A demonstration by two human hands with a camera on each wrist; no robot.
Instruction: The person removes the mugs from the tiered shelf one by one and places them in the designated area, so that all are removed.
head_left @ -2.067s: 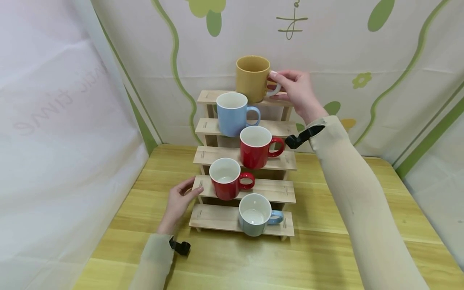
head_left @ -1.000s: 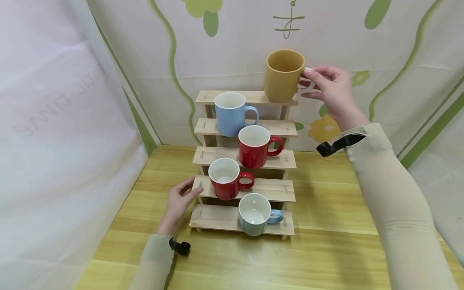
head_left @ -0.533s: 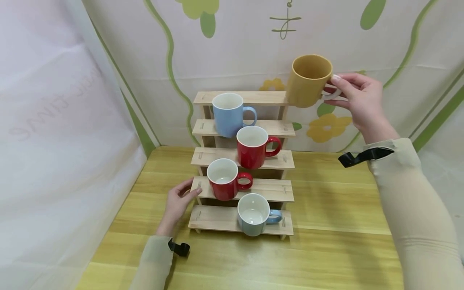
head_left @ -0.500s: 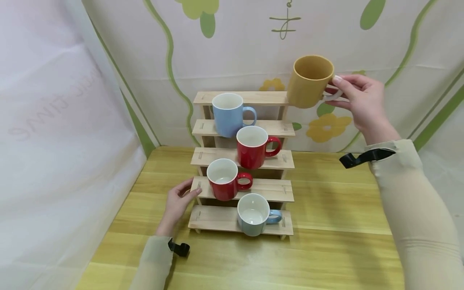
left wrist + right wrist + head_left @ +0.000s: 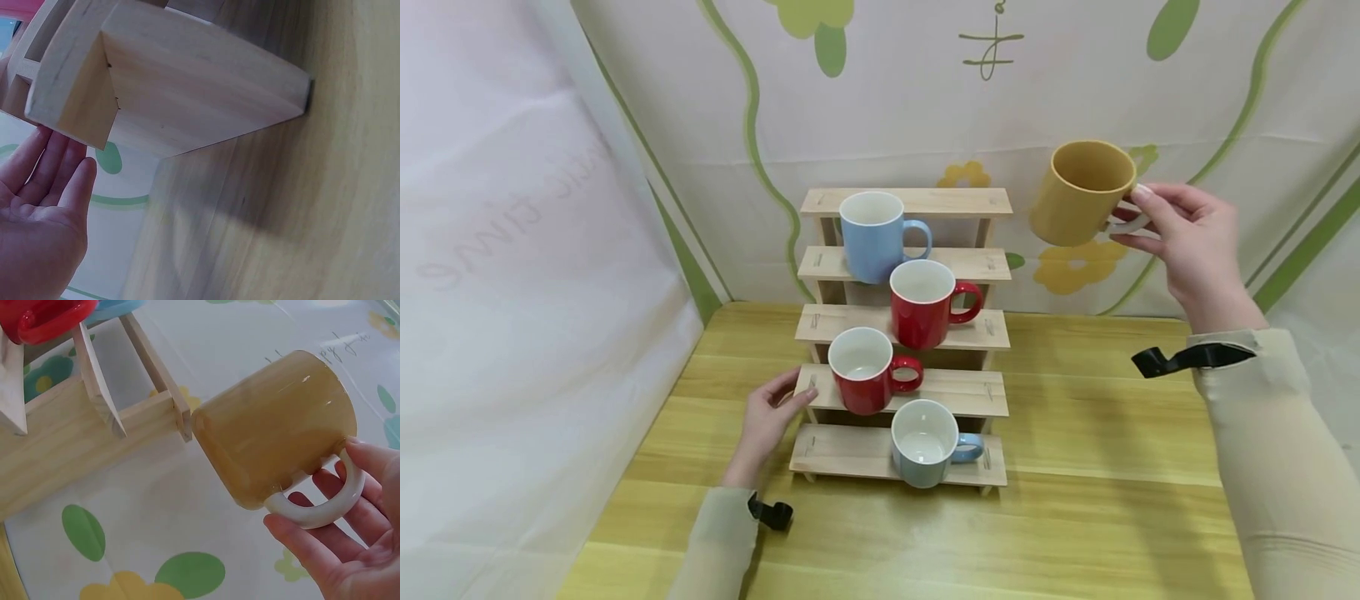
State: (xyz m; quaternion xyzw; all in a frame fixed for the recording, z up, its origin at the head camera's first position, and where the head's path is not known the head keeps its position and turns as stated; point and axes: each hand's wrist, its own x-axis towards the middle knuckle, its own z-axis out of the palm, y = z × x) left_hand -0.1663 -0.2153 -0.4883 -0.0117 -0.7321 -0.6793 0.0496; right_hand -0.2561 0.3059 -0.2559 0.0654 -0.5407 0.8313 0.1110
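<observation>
My right hand (image 5: 1198, 250) pinches the pale handle of a mustard-yellow mug (image 5: 1075, 196), held tilted in the air to the right of a stepped wooden rack (image 5: 842, 450). In the right wrist view, thumb and fingers go round the handle (image 5: 325, 509). My left hand (image 5: 767, 417) holds the rack's left end at the second step from the bottom; the left wrist view has its fingers (image 5: 59, 156) against the shelf end. From the top step downward stand a light blue mug (image 5: 871, 242), a red mug (image 5: 921, 312), another red mug (image 5: 863, 383) and a grey-blue mug (image 5: 925, 454).
The rack stands on a wood-grain table (image 5: 1097, 417), close to a patterned white cloth (image 5: 887, 100) behind it. Another white cloth (image 5: 512, 292) hangs along the left side. The top step (image 5: 917, 200) shows bare wood.
The right hand has lifted the yellow mug off the top step, carried it to the right and lowered it slightly, with more tilt. The left hand and the other mugs stay put.
</observation>
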